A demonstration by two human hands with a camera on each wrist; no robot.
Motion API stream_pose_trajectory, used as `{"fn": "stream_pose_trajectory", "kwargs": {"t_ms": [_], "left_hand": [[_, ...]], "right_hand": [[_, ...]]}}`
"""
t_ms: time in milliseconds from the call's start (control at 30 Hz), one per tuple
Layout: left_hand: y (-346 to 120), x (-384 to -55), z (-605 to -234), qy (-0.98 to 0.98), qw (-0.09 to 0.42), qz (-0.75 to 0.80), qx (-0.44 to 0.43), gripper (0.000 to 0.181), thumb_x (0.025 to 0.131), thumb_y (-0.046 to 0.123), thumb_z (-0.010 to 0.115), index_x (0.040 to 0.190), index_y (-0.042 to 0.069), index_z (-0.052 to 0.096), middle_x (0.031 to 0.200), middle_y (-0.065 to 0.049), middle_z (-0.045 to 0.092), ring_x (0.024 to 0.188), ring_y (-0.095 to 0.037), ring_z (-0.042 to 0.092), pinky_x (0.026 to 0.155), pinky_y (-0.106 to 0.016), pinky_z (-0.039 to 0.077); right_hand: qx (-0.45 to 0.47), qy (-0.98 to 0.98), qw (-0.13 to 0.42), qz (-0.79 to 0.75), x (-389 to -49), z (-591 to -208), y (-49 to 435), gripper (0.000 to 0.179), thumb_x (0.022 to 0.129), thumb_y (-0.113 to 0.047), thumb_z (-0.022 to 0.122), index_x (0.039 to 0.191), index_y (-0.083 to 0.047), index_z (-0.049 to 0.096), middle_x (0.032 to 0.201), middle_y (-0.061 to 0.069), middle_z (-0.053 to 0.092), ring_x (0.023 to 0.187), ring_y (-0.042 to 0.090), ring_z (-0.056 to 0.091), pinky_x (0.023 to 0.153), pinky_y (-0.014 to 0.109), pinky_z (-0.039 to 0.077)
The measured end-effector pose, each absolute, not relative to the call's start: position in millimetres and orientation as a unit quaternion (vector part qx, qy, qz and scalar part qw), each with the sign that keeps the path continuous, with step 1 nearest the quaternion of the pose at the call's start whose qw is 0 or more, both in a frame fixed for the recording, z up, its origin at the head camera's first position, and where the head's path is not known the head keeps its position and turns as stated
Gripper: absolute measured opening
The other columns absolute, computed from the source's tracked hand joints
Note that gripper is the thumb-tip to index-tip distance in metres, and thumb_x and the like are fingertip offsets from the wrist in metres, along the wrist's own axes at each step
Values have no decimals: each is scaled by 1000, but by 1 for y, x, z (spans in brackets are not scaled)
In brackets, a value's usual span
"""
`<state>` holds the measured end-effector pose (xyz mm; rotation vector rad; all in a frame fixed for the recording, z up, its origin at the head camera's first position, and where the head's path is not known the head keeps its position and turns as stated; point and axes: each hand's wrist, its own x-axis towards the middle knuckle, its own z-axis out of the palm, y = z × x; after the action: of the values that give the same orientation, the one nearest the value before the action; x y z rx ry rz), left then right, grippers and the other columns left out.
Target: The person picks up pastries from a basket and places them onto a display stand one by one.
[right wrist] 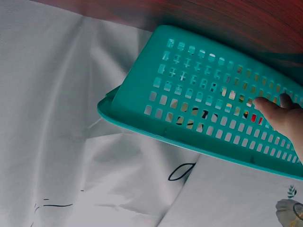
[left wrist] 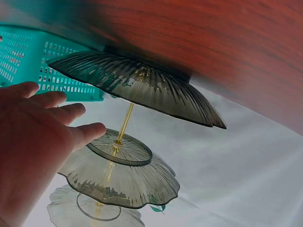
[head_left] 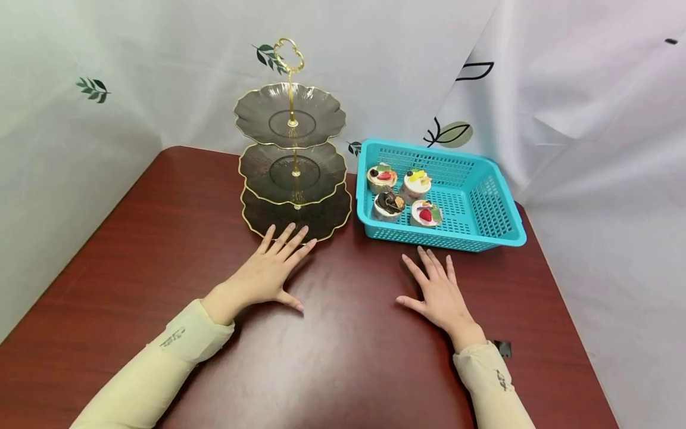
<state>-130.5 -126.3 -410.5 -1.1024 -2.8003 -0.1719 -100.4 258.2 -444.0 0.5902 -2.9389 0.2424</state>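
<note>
A three-tier stand point(head_left: 296, 173) of dark, see-through scalloped plates with gold rims stands at the back of the table, topped by a gold ring handle. Fingers spread, my left hand point(head_left: 262, 275) is at the front of its lowest plate; I cannot tell whether the fingertips touch it. To the right, a turquoise plastic basket point(head_left: 462, 243) holds several small cupcakes point(head_left: 417, 183) with cream, fruit and chocolate toppings, grouped in its left half. My right hand point(head_left: 440, 295), fingers spread and holding nothing, is just in front of the basket. The left wrist view shows the stand point(left wrist: 128, 179) beyond my hand.
The table point(head_left: 343, 363) is reddish-brown and glossy. White cloth with leaf prints point(head_left: 187, 71) hangs behind and at both sides. A small black object point(head_left: 502, 348) lies beside my right wrist, near the table's right edge.
</note>
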Motion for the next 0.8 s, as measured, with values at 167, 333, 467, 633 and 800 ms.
{"fn": "stream_pose_trajectory", "kwargs": {"t_ms": [167,333,467,633,800], "left_hand": [[-126,-130,-413,-927,70,-61,-364,130,51,79,70,153,12,26,160,-16,21,149,-39,12,117,-61,9],[-126,-129,-412,-928,63,-62,-362,129,51,79,70,153,12,26,160,-16,20,149,-38,10,117,-60,7],[-127,-129,-413,-928,66,-64,-361,129,51,79,71,152,11,27,161,-16,18,149,-38,10,117,-60,8],[-128,-130,-414,-926,73,-64,-364,128,52,78,70,152,11,28,160,-16,18,149,-38,10,116,-60,9],[-128,-132,-414,-924,85,-60,-367,126,53,78,70,151,10,29,159,-18,22,148,-38,13,115,-61,12]], "right_hand": [[196,-975,62,85,-100,-443,260,85,80,-61,63,151,-27,31,157,15,28,143,34,28,115,62,10],[196,-975,57,94,-99,-441,260,82,83,-59,62,151,-26,31,156,15,30,142,33,30,115,62,11],[194,-974,56,98,-98,-440,260,81,84,-57,62,151,-25,31,155,14,32,142,32,31,115,61,12],[192,-975,53,94,-98,-440,261,79,85,-57,61,151,-24,33,154,15,35,141,34,33,114,62,14],[192,-975,56,98,-99,-438,261,79,85,-56,62,151,-24,33,153,15,35,141,33,33,115,62,13]]}}
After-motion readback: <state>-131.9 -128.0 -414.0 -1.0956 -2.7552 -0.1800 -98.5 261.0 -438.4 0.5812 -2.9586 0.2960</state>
